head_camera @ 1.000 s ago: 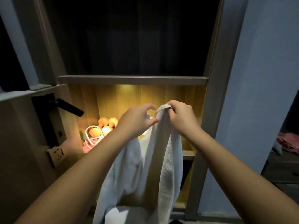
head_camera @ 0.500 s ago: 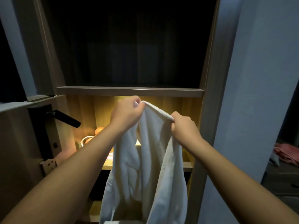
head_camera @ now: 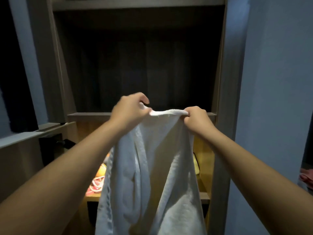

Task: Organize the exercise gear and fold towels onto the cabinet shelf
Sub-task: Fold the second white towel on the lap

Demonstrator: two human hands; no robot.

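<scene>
Left fingers (head_camera: 143,99) are curled, thumb and fingertips pinching one top corner of the white towel (head_camera: 157,167). The left hand (head_camera: 130,110) sits slightly higher than the right hand (head_camera: 197,118), whose fingers are closed in a fist, clamped on the other end of the top hem. The hem runs taut and near level between the hands. The towel is held in the air before the cabinet (head_camera: 220,73), its hem level with the shelf board (head_camera: 88,114) and its body hanging in loose folds across the lit compartment below. Orange items (head_camera: 100,172) and a pink cord (head_camera: 96,184) lie in that compartment. Against half a second ago, the hands are further apart and the hem, then sloping down to the right hand, is straight. A second ago the hands nearly touched.
</scene>
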